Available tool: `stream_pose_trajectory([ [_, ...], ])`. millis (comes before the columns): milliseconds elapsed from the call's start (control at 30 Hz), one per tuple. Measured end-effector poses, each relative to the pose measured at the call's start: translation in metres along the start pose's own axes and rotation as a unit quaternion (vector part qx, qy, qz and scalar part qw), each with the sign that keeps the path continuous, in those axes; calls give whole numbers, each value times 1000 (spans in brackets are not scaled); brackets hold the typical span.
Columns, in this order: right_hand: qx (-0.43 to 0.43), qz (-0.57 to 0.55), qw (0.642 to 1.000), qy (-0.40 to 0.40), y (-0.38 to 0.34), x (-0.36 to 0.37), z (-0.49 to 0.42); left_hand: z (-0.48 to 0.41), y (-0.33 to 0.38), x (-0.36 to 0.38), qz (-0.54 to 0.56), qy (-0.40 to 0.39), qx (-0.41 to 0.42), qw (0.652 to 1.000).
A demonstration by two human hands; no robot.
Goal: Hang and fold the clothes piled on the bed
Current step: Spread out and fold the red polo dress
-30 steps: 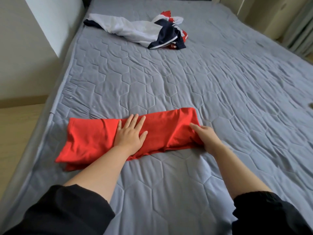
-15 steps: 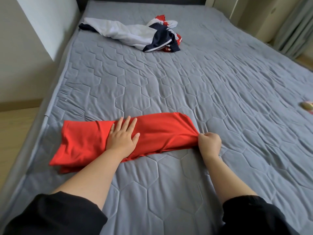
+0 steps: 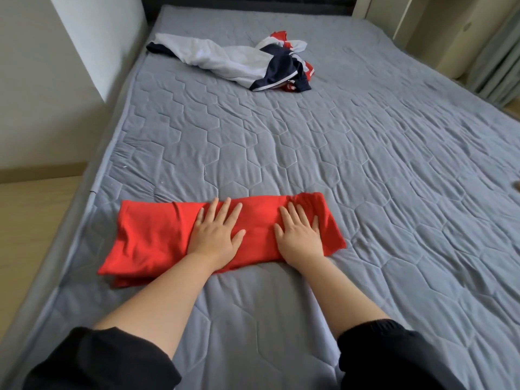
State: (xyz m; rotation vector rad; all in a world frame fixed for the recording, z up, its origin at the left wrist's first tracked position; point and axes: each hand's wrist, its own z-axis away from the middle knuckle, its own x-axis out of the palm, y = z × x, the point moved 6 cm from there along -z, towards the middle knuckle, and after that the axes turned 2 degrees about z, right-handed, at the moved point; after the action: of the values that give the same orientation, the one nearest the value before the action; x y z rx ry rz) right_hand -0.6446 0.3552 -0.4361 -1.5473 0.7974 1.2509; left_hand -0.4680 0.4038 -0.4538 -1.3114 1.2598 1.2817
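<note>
A red garment (image 3: 152, 237), folded into a long narrow strip, lies across the near part of the grey quilted bed (image 3: 309, 153). My left hand (image 3: 215, 235) rests flat on the middle of the strip, fingers spread. My right hand (image 3: 299, 235) lies flat on the strip's right end, fingers apart too. Neither hand grips the cloth. A small pile of clothes (image 3: 247, 61), white, navy and red, sits crumpled near the head of the bed.
A white wall (image 3: 70, 66) runs along the bed's left side, with wooden floor (image 3: 25, 215) below it. A dark headboard (image 3: 253, 2) is at the far end. Pale cupboards and a curtain (image 3: 495, 57) stand to the right.
My right hand let go of the strip's right edge and moved onto the cloth, now flat on top. The right end looks tidier. My left hand stayed pressing the middle.
</note>
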Motion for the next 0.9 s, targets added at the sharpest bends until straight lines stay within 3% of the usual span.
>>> stream_pose_trajectory([
  [300, 82, 104, 990, -53, -12, 3, -12, 16, -32, -21, -51, 18, -24, 998],
  [400, 34, 98, 994, -44, -49, 0, -21, 29, -56, -29, -40, 25, -41, 998],
  [533, -53, 19, 996, -65, -108, 17, -26, 43, -105, -38, 13, 22, -154, 988],
  [600, -69, 25, 994, -79, -122, 31, -23, 52, -134, -42, 97, 40, -248, 963],
  [733, -63, 48, 994, -78, -121, 51, -18, 61, -179, -45, 294, 78, -396, 866],
  [833, -63, 53, 994, -72, -119, 54, -19, 56, -188, -41, 432, 78, -436, 786],
  [900, -64, 55, 994, -70, -119, 54, -19, 56, -190, -43, 445, 98, -447, 770],
])
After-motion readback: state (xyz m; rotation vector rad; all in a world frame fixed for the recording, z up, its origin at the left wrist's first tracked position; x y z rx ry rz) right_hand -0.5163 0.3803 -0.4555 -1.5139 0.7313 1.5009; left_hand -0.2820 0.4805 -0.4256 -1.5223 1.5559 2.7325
